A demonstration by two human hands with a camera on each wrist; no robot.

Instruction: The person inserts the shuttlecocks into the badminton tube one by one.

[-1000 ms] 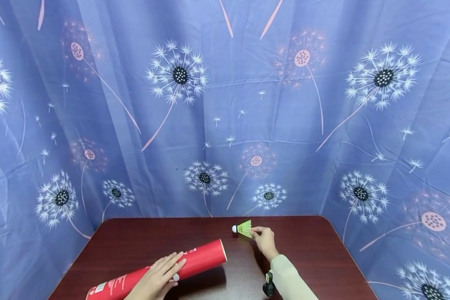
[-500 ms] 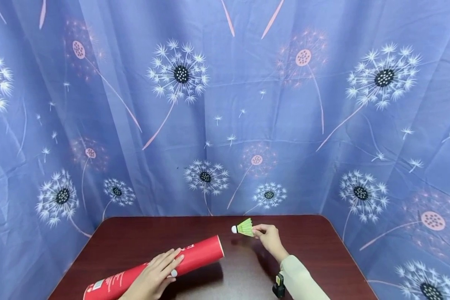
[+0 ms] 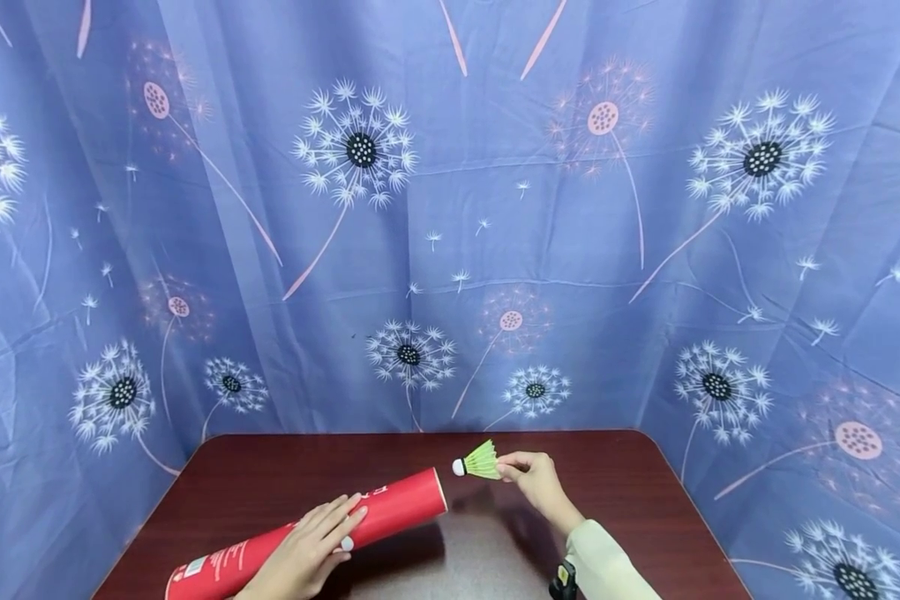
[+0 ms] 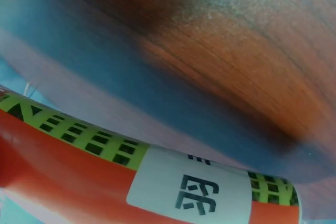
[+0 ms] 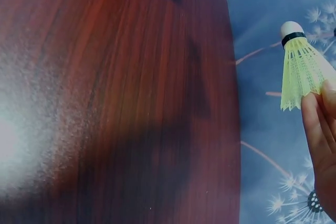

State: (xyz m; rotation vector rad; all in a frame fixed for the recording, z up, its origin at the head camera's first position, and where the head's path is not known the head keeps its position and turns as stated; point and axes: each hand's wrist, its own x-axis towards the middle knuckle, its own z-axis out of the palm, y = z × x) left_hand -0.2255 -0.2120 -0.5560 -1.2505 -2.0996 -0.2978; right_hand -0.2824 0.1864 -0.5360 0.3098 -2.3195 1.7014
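My left hand (image 3: pixel 311 546) grips a long red shuttlecock tube (image 3: pixel 405 504), fingers laid over its top and the thumb on the near side. The tube slants up to the right, its pale-rimmed end raised over the table. In the left wrist view the tube (image 4: pixel 79 166) shows a white label and a green-black band. My right hand (image 3: pixel 540 487) pinches a yellow-green shuttlecock (image 3: pixel 482 461) by its skirt edge, above the table. Its white cork points left, a short gap from the tube's end. The right wrist view shows thumb and fingertips on the skirt of the shuttlecock (image 5: pixel 302 69).
The dark red-brown wooden table (image 3: pixel 630 517) has rounded far corners. Behind it and at both sides hangs a blue curtain (image 3: pixel 465 208) with dandelion prints. A small black device (image 3: pixel 562 579) sits at the right wrist beside a pale sleeve (image 3: pixel 607 562).
My right hand has lifted the shuttlecock off the table and brought it left, nearer the tube's end, its cork now tipped slightly lower. The tube has shifted slightly left and up in my left hand.
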